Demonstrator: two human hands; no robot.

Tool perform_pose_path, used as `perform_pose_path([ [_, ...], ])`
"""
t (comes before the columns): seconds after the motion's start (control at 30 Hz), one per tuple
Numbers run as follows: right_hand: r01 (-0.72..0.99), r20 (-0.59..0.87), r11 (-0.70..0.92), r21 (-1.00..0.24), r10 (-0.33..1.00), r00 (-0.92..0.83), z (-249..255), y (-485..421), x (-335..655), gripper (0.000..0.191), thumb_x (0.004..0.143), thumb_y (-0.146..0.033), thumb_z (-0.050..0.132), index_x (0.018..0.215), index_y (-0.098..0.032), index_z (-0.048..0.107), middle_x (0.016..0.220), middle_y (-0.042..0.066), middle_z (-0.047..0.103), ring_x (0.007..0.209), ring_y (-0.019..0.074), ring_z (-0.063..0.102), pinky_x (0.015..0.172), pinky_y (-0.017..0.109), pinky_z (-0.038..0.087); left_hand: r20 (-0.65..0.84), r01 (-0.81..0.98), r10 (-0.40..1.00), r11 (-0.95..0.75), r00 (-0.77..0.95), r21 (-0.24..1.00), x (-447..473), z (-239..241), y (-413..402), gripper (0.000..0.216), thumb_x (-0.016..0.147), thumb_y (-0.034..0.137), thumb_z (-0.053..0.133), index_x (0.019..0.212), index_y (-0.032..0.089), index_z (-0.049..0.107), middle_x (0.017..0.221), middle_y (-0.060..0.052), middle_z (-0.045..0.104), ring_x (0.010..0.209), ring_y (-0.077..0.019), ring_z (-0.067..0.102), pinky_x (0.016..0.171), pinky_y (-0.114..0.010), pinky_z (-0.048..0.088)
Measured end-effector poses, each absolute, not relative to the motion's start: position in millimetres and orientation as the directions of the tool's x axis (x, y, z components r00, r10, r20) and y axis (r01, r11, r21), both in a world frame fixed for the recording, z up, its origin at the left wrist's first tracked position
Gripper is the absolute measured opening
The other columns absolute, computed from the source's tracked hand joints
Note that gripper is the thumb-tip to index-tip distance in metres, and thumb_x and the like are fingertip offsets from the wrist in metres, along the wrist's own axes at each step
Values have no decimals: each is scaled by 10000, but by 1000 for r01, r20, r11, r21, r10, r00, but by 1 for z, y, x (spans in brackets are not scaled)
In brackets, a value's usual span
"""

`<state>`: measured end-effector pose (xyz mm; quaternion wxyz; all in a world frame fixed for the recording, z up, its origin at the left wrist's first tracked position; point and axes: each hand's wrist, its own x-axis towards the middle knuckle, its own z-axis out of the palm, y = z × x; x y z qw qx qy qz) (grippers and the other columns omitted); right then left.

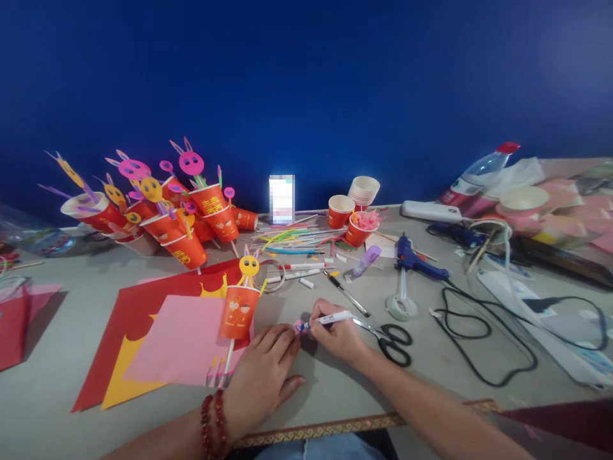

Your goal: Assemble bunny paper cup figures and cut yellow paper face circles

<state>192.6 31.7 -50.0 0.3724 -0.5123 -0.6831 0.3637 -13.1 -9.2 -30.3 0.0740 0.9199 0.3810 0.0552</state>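
Note:
In my right hand (338, 335) is a white marker (332, 318), its blue tip on a small pink paper piece (299, 327) that bears a blue mark. My left hand (271, 361) lies on the table with fingers stretched out, the fingertips touching the edge of that piece. Just left of it is a red paper cup puppet (238, 313) with a yellow rabbit face and a white stick. A pair of black-handled scissors (395, 342) lies beyond my right hand, partly behind it. The marker's white cap (306, 283) sits further back.
Pink paper (172, 345), yellow and red sheets lie at left, with several red cup puppets (182, 249) behind. Straws (292, 237), a glue stick (368, 260), a pen (347, 294) and a tape roll (401, 306) are further back. A blue glue gun (416, 260) trails its black cord (479, 377) at right.

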Motion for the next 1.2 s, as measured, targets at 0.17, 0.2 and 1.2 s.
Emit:
perform_pose_path([
  [0.17, 429, 133, 207, -880, 972, -195, -48, 31, 192, 115, 758, -165, 519, 650, -202, 526, 575, -44, 519, 531, 115, 453, 514, 226, 328, 55, 689, 707, -702, 705, 180, -13, -31, -9, 563, 929, 522, 543, 1355, 154, 528, 1356, -105, 587, 1251, -292, 499, 1072, -450, 395],
  [0.2, 429, 135, 211, -878, 970, -202, -48, 31, 192, 113, 758, -164, 521, 651, -202, 528, 577, -43, 525, 535, 115, 460, 518, 225, 333, 55, 689, 707, -701, 705, 182, -13, -30, -9, 563, 929, 521, 545, 1357, 156, 526, 1355, -107, 588, 1251, -292, 498, 1071, -452, 396],
  [1.2, 452, 137, 230, -861, 964, -229, -46, 31, 192, 113, 769, -181, 554, 660, -206, 563, 581, -36, 567, 537, 121, 487, 518, 221, 344, 65, 696, 714, -695, 697, 178, -12, -30, -10, 560, 920, 512, 561, 1354, 159, 524, 1338, -108, 591, 1249, -286, 494, 1079, -441, 384],
])
